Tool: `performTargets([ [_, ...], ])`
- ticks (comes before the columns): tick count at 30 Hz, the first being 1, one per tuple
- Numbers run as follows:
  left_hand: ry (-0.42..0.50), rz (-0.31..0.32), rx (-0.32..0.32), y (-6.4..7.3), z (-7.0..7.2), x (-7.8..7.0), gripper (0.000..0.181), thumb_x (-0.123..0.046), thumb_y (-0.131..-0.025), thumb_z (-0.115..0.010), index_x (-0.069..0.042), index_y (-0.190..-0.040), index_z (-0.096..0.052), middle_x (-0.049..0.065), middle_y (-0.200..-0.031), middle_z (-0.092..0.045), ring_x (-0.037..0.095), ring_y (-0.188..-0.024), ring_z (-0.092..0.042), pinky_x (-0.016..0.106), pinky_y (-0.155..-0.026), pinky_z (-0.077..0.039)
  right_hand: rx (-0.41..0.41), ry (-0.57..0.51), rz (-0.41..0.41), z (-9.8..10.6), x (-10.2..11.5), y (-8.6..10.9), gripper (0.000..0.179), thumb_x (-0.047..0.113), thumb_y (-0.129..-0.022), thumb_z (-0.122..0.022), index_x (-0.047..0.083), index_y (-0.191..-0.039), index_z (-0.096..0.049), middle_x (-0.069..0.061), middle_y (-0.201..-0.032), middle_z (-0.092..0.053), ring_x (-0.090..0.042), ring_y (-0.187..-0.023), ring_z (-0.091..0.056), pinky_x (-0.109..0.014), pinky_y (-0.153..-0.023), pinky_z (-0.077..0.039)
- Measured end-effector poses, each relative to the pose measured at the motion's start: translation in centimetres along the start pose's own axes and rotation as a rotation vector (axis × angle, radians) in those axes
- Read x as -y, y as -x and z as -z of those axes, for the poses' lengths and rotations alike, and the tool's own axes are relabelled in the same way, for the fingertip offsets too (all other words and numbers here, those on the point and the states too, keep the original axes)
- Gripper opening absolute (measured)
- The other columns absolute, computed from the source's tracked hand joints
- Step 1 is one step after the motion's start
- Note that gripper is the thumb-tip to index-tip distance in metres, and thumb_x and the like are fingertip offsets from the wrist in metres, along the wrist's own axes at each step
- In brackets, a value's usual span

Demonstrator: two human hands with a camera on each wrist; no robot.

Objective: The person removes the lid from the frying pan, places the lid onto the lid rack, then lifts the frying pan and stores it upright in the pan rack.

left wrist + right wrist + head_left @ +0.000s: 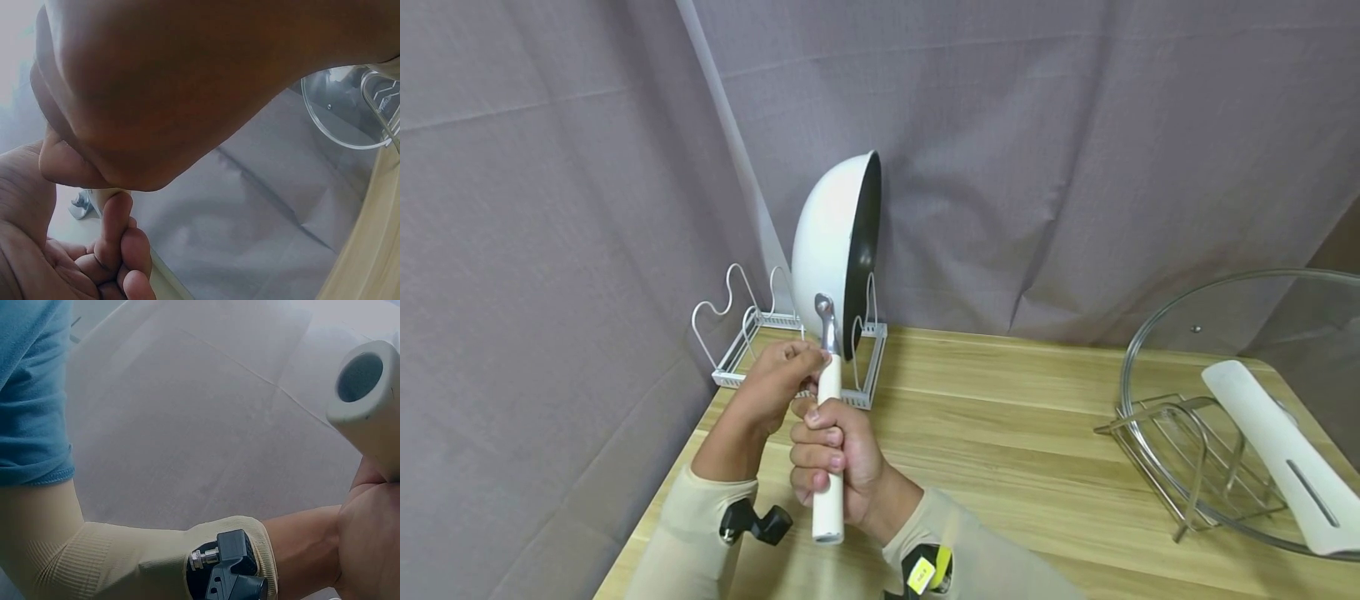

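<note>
A white wok (823, 221) with a dark inside stands on edge, its long cream handle (829, 517) pointing toward me. My right hand (867, 471) grips the middle of this handle with curled fingers. Higher up, by the metal neck (829, 325), my left hand (775, 379) pinches the handle with its thumb on top; its fingers (119, 250) are curled below in the left wrist view. The wok's lower edge is between wire loops of a white rack (727, 380). Whether the rack bears its weight cannot be told. The handle's hollow end (360, 378) shows in the right wrist view.
At the right, a glass lid (1172, 367) with a white handle (1285, 454) leans in a metal wire stand (1195, 508). Both racks are on a wooden table (1000, 450). Grey cloth (1000, 167) hangs behind and at the left.
</note>
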State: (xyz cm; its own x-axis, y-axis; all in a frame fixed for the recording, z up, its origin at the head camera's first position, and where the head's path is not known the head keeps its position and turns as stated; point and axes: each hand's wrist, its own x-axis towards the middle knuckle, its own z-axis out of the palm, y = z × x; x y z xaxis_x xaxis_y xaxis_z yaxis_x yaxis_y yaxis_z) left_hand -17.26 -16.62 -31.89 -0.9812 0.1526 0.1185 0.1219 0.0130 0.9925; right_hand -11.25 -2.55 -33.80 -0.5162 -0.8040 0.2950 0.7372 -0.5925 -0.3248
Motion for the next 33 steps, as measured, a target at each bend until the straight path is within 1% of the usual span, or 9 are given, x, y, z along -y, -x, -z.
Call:
performTargets([
  [14, -0.008, 0.018, -0.02, 0.08, 0.17, 0.32, 0.011, -0.01, -0.089, -0.06, -0.006, -0.08, -0.065, 0.004, -0.068, -0.057, 0.013, -0.062, -0.052, 0.024, -0.058, -0.046, -0.015, -0.011, -0.002, 0.27, -0.18, 0.0, 0.017, 0.01, -0.087, -0.045, 0.022, -0.075, -0.045, 0.016, -0.051, -0.045, 0.004, -0.042, -0.05, -0.012, -0.044, -0.042],
  [22, -0.024, 0.025, 0.012, -0.03, 0.37, 0.41, 0.011, -0.008, -0.09, -0.06, -0.004, -0.081, -0.065, 0.002, -0.068, -0.057, 0.014, -0.064, -0.052, 0.024, -0.06, -0.047, -0.022, -0.018, 0.0, 0.42, -0.33, 0.0, 0.015, 0.01, -0.087, -0.045, 0.023, -0.079, -0.044, 0.016, -0.052, -0.045, 0.004, -0.042, -0.051, -0.013, -0.044, -0.043],
  [27, -0.028, 0.033, 0.019, -0.04, 0.41, 0.38, 0.011, -0.01, -0.09, -0.06, -0.006, -0.079, -0.064, 0.001, -0.068, -0.056, 0.016, -0.065, -0.052, 0.024, -0.06, -0.047, -0.026, -0.018, -0.003, 0.51, -0.37, 0.08, 0.015, 0.009, -0.086, -0.045, 0.022, -0.079, -0.045, 0.016, -0.052, -0.045, 0.004, -0.042, -0.05, -0.013, -0.044, -0.043],
  [33, -0.028, 0.028, 0.042, -0.2, 0.52, 0.46, 0.011, -0.01, -0.089, -0.061, -0.006, -0.079, -0.063, 0.0, -0.068, -0.055, 0.015, -0.064, -0.052, 0.024, -0.06, -0.046, -0.025, -0.01, -0.008, 0.57, -0.35, 0.17, 0.016, 0.009, -0.086, -0.044, 0.022, -0.078, -0.047, 0.016, -0.052, -0.044, 0.005, -0.041, -0.049, -0.012, -0.045, -0.043],
])
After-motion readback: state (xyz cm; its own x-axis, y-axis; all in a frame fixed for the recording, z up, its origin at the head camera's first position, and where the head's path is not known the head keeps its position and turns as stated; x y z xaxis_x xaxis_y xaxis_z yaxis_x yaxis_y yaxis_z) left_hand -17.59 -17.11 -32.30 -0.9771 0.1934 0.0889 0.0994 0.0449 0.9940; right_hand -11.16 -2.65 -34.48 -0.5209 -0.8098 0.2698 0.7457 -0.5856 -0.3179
